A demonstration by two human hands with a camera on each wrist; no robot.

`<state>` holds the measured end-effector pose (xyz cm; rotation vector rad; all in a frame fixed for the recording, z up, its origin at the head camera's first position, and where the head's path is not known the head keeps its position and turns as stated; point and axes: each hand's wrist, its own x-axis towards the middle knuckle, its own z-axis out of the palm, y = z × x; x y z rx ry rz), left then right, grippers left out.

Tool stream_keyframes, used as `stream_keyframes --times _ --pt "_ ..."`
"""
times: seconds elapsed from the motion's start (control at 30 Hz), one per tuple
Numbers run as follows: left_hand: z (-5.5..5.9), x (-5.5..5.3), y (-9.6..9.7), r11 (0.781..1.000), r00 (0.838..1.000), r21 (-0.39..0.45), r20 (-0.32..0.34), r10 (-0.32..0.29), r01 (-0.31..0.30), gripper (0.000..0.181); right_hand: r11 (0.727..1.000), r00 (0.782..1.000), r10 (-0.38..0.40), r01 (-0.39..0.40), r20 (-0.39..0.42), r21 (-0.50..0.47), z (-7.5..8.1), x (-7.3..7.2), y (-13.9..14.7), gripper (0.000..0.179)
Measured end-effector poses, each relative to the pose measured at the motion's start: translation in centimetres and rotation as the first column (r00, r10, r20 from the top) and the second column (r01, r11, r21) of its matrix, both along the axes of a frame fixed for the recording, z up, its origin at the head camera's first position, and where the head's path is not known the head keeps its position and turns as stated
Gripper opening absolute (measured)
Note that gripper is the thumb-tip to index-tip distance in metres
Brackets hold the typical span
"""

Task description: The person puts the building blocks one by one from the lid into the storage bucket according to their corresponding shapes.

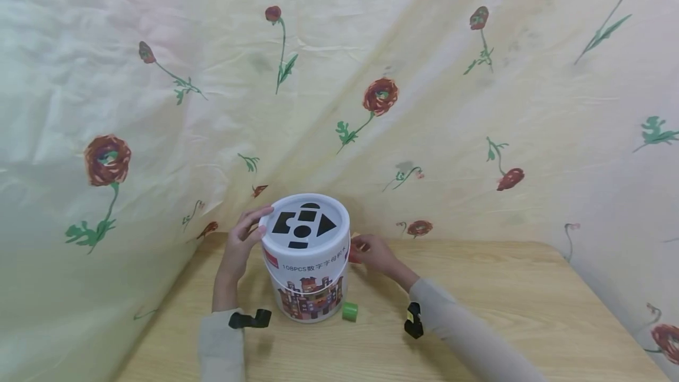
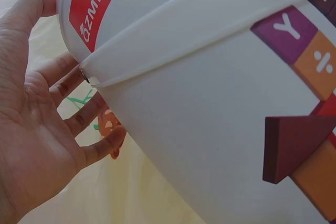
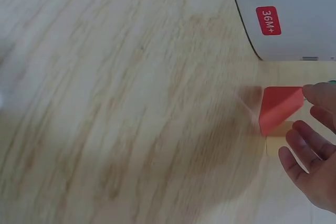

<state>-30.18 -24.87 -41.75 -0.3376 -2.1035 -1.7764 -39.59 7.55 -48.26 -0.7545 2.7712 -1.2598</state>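
Note:
A white toy-block bucket (image 1: 313, 255) stands upright on the table, its shape-sorter lid (image 1: 316, 237) on top. My left hand (image 1: 241, 243) rests against the bucket's left side near the rim. In the left wrist view, the thumb of that hand (image 2: 34, 114) touches the rim and its spread fingers lie along the wall. To the right of the bucket, my right hand (image 1: 378, 254) pinches a red block (image 3: 278, 108) by its end, low over the table. Just behind it lies a yellowish block (image 3: 277, 146), partly covered by the fingers. The right fingertips are partly hidden in the head view.
A green cylinder block (image 1: 349, 311) sits at the bucket's front right foot. The bucket's thin white handle (image 1: 318, 292) hangs down across its front. The wooden table (image 1: 488, 293) reaches back to a floral cloth (image 1: 318, 128) that hangs behind and at the sides.

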Motion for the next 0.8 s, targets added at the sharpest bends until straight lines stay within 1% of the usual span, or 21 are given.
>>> stream_keyframes --times 0.13,0.37,0.53,0.8 --pt "-0.02 -0.08 0.06 1.0 1.0 0.0 0.001 0.003 -0.003 0.041 1.0 0.999 -0.025 0.024 0.022 0.01 0.06 0.04 -0.27 0.03" --pt "-0.11 -0.16 -0.02 1.0 1.0 0.001 -0.005 0.0 0.0 0.04 0.998 1.0 0.016 -0.016 0.005 0.061 0.56 0.23 -0.59 0.023" --pt "-0.11 -0.13 0.03 1.0 1.0 0.003 -0.01 -0.005 0.005 0.04 0.995 1.0 0.009 -0.011 0.016 0.1 0.49 0.11 -0.72 0.021" --pt "-0.03 -0.05 0.04 1.0 1.0 0.003 0.0 -0.003 0.003 0.041 0.995 0.998 -0.007 0.002 0.054 0.102 0.85 0.27 -0.42 0.022"
